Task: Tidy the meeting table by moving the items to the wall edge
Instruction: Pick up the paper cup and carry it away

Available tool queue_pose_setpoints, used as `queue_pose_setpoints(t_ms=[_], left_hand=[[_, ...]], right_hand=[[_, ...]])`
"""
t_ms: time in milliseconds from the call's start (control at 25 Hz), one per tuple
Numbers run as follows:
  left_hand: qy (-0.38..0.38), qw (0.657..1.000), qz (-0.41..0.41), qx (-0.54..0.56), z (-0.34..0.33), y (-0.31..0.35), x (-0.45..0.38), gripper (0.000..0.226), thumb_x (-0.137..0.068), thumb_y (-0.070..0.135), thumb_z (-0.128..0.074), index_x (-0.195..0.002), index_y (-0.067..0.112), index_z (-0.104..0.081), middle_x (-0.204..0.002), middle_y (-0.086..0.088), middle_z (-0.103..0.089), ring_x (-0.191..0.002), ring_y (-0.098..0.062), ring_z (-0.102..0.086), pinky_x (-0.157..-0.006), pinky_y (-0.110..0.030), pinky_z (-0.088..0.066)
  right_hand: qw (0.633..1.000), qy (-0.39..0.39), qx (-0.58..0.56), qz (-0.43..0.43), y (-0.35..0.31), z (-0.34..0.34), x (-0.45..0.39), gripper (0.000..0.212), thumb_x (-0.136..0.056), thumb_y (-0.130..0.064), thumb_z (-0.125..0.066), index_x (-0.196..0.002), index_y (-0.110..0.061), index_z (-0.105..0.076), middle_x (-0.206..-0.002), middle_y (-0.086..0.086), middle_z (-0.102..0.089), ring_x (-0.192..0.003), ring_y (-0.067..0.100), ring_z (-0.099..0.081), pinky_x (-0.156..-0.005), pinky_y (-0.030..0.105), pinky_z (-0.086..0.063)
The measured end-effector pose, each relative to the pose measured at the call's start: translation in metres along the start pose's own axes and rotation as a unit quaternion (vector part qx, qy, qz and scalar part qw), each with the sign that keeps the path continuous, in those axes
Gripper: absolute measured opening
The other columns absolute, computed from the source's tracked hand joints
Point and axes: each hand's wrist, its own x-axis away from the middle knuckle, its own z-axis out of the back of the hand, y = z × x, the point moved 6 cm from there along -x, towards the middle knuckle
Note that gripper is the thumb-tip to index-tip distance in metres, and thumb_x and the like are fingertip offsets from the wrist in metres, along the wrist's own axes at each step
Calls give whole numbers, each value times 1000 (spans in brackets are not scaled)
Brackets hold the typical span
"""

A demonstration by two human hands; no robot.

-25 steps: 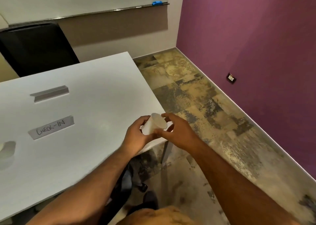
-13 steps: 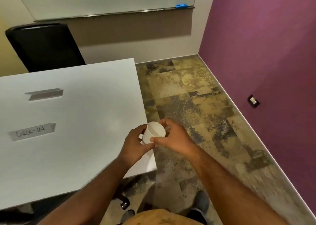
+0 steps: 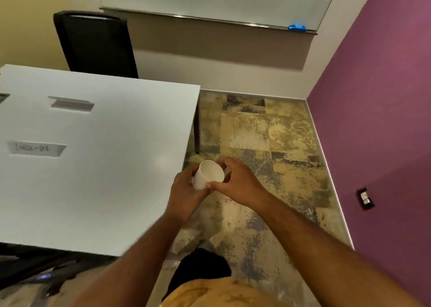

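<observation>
Cup [image 3: 209, 175] — both hands grip it.

Both hands hold a white cup [image 3: 208, 174] tilted, mouth toward the camera, just off the table's [image 3: 98, 178] right edge: left hand [image 3: 184, 196] at its 8 o'clock, right hand [image 3: 235, 181] at 3. Two name cards [image 3: 37, 148] [image 3: 72, 103] stand at the table's 9 to 10 o'clock. A black chair [image 3: 98, 43] stands at 12.

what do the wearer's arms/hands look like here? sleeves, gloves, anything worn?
Left hand and right hand are bare: no gloves, rings, watch or bands visible. Both forearms are uncovered to the frame edge, no sleeves in view. Yellow-orange garment shows at the bottom.
</observation>
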Motion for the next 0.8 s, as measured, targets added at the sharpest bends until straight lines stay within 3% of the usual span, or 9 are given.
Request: queue_pose_setpoints(t_ms=[120,320,400,560,800], left_hand=[[49,998,12,25,-1,-4,-40,82,-65,69,-85,-135,38,-55,-134,12,-65,-115,-15,-64,-99,-45,-58],[103,994,-1,39,17,-2,-144,85,-62,78,-78,-133,38,-57,-133,16,-63,-117,-11,-61,-94,-36,-59],[109,994,2,3,36,-5,-180,77,-65,70,-81,-132,42,-55,-133,22,-60,-117,-6,-58,-95,-34,-57],[152,986,64,-26,84,-33,-226,70,-72,29,-90,-134,34,-58,-131,18,-60,-114,-9,-58,-99,-43,-56],[267,944,188,45,154,-73,-242,58,-80,16,-85,-132,23,-61,-120,8,-68,-103,-13,-64,-87,-25,-52]], right_hand=[[998,-17,38,36,-9,7,-50,71,-71,-50,-90,-132,-31,-59,-123,-11,-59,-105,12,-59,-82,29,-59],[993,-45,59,89,-25,21,-168,64,-67,-57,-89,-120,-34,-62,-110,-13,-60,-94,5,-59,-71,21,-52],[991,-57,71,99,-37,21,-211,65,-67,-59,-89,-120,-35,-61,-110,-14,-60,-92,4,-60,-71,20,-53],[990,-71,59,106,-62,13,-297,70,-67,-58,-90,-126,-38,-59,-115,-15,-61,-96,9,-62,-76,22,-54],[967,-147,79,194,-113,-50,-394,73,-74,-47,-90,-136,-28,-56,-124,-5,-58,-110,15,-61,-89,27,-51]])
